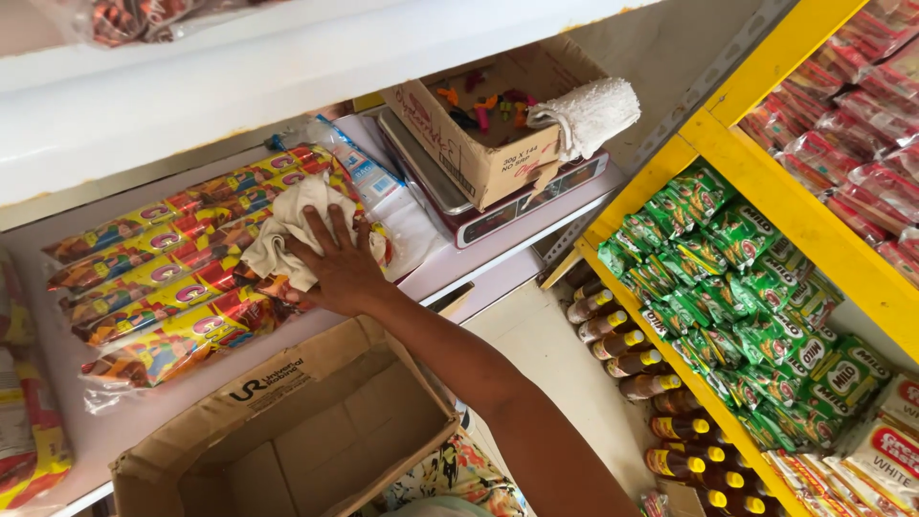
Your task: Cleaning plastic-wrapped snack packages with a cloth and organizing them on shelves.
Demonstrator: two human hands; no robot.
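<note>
My right hand (337, 266) lies palm down on a crumpled white cloth (285, 232), fingers spread and pressing it onto a clear bag of red and yellow snack packets (158, 278). The bag lies flat on a white shelf (459, 260). My forearm reaches in from the lower right. My left hand is not in view.
An open, empty cardboard box (287, 431) stands below my hand. On the shelf to the right are a small cardboard box (483, 144) with a white towel (589, 113) on a digital scale (517, 206). A yellow rack (766, 182) holds green sachets, red packets and brown bottles (632, 359).
</note>
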